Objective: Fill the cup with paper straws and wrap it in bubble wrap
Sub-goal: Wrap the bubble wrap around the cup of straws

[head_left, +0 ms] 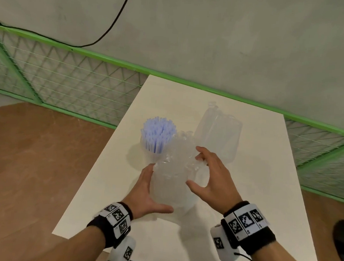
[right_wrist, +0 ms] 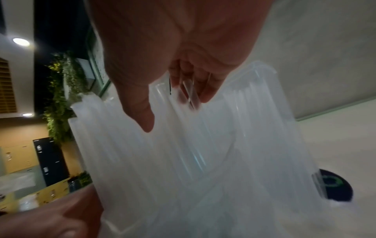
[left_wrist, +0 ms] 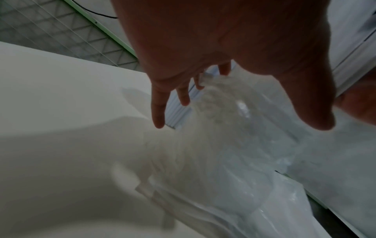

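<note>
Bubble wrap (head_left: pixel 175 170) sits bunched between our two hands near the front middle of the white table (head_left: pixel 253 194), a loose translucent roll whose long axis runs away from us toward the cup. Our left hand (head_left: pixel 146 191) cups its left flank with straight, spread fingers and the thumb laid along the near end. Our right hand (head_left: pixel 210 176) curls its fingertips into the crumpled far-right edge, thumb held apart from the fingers; the right wrist view shows those fingers hooked over clear film.

The cup (head_left: pixel 146 149), already packed with upright pale blue paper straws (head_left: pixel 158 132), stands just beyond and slightly left of the wrap, seemingly touching its far end, though the film blurs that edge. So the cup lies ahead of the left hand, which is nearer to it. We judge the filling done and the wrapping not yet begun. Clear plastic packaging (head_left: pixel 218 132) lies farther back on the right.
</note>
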The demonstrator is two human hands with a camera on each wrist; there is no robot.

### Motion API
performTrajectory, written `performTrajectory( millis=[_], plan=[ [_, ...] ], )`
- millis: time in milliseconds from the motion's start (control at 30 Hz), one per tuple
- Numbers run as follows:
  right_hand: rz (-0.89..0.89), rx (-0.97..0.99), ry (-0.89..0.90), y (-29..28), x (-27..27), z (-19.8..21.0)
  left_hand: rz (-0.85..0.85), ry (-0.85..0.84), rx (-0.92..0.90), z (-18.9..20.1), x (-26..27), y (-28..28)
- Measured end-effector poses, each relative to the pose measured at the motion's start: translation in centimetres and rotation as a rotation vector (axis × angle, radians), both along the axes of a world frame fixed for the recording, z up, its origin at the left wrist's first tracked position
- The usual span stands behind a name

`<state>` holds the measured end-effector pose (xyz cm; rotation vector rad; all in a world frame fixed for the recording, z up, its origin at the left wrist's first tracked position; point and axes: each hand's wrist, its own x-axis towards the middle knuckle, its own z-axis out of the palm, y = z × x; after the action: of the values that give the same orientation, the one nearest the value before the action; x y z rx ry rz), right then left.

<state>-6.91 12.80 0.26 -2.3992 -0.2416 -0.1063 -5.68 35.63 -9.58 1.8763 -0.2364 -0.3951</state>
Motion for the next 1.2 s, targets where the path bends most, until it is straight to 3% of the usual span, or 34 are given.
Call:
performTrajectory(
  millis=[167,400,600,767,967,1133,1200],
  plan=[
    [-0.084,0.075,-0.174,1.5,-0.8,-1.1,0.101,0.038,-0.14,0.2,-1.1,-1.7],
    [-0.198,0.226,-0.056,3.2,-1.4,-1.7,0.241,0.076,-0.092,-0.8,-1.3,-2.6],
    [-0.246,0.168,-0.215,3.8,-1.3,-2.8,0.262,0.093,-0.061,-0.4,-0.7,-2.7],
    [-0.329,0.246,-0.128,3.9,-0.9,-2.4,0.302,0.129,-0.043,-0.8,-0.3,-2.9],
    [-0.326,0.104,-0.319,3.5,-0.4,-2.2,0.298,0.199,0.025,-1.5,0.1,-2.6],
    [-0.367,0.167,-0.178,2.9,-0.4,-1.1,0.296,0.175,-0.005,-1.4,0.1,-2.7],
    [-0.394,0.197,-0.198,2.5,-0.3,0.2,0.294,0.16,-0.022,-1.1,0.1,-2.8]
  ],
)
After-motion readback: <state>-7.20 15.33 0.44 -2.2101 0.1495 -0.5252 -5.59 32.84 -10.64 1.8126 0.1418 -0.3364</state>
